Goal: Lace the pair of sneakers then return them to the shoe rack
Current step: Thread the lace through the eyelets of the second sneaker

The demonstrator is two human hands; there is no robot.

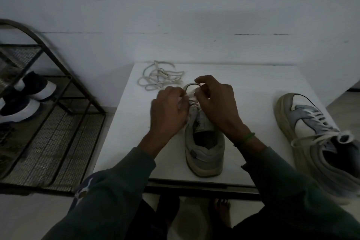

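Both hands down over the grey sneaker [204,154], mid-table, heel toward the person.

Left hand [169,111] curls at the eyelets, too blurred to tell what it pinches. The right hand [216,103] pinches a white lace [191,101] over the toe end. The laced second sneaker [311,132] lies at the white table's [132,126] right edge. A loose shoelace [159,76] is heaped at the far side. The metal shoe rack [64,115] stands left, dark shoes [29,95] on it.

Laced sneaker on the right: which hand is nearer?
Right. The right hand sits left of the laced sneaker, apart from it, over the tongue of the middle sneaker. The left hand is further left, on that shoe's other side.
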